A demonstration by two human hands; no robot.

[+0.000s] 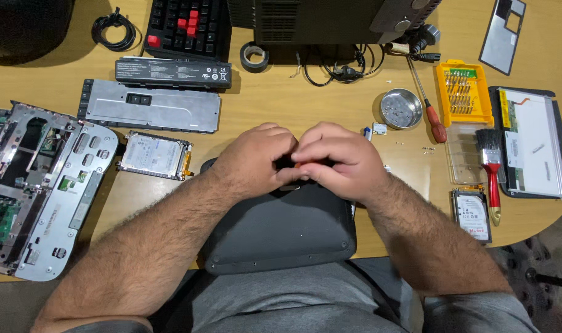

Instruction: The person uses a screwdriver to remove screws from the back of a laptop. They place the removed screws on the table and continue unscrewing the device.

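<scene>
My left hand [256,160] and my right hand [336,157] meet over the far edge of a dark grey laptop base cover [281,231] that lies at the table's near edge. Both hands close together on a small tool with an orange part [305,164]; most of it is hidden by my fingers. The hands touch each other.
At left lie a stripped laptop chassis [40,185], a hard drive [153,155], a grey panel [148,106] and a battery [173,72]. At right are a metal screw dish [400,108], a screwdriver [430,105], a yellow bit case [463,92], a red brush [492,172], a screen panel [533,145] and a second drive [472,214].
</scene>
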